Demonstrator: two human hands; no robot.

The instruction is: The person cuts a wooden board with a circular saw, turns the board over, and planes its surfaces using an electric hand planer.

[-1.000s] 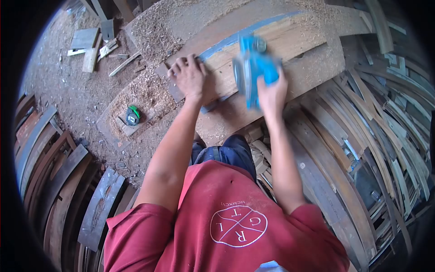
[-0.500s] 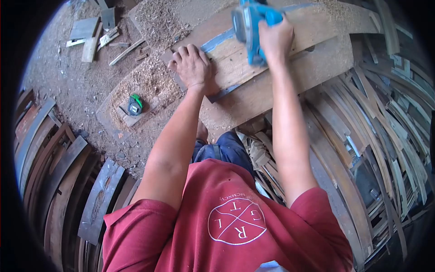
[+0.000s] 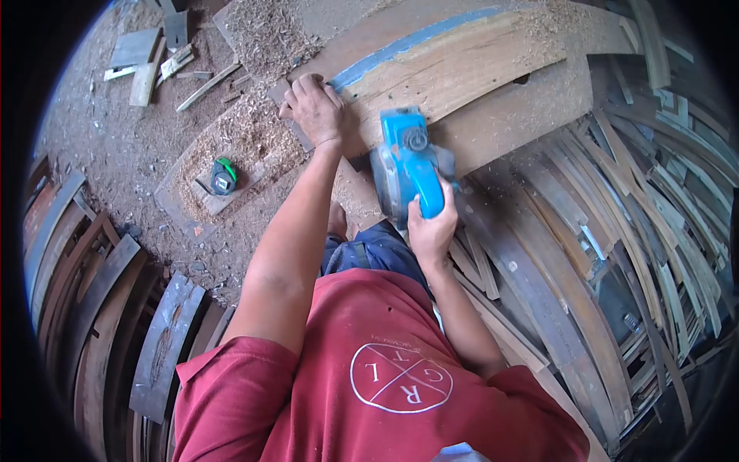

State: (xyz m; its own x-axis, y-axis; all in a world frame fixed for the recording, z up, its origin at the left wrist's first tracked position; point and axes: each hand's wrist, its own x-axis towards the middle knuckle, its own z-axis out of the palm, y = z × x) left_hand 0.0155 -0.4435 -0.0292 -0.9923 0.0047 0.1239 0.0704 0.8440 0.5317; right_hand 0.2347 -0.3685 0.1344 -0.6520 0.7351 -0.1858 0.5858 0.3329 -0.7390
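Note:
My right hand (image 3: 433,231) is wrapped round the rear handle of a blue electric planer (image 3: 409,158). The planer is tilted over the near edge of a wooden board (image 3: 454,69), close to my legs, and its outline is a little blurred. The board's bare, pale face carries a blue-grey painted strip (image 3: 416,40) along its far side. With bent fingers my left hand (image 3: 314,112) grips the board's left end; its fingertips are partly hidden. Beneath lies a wider wooden panel (image 3: 531,115) sprinkled with shavings.
A green and black tape measure (image 3: 224,177) rests on a small shavings-covered panel at left. Wood shavings (image 3: 269,35) and offcuts (image 3: 142,58) litter the dirt floor. Curved planks are stacked at lower left (image 3: 165,346), and long strips (image 3: 616,208) lie at right.
The planer has come back from the board's far side toward my body, swinging down and left in my right hand. More of the painted strip shows. My left hand stays at the board's end.

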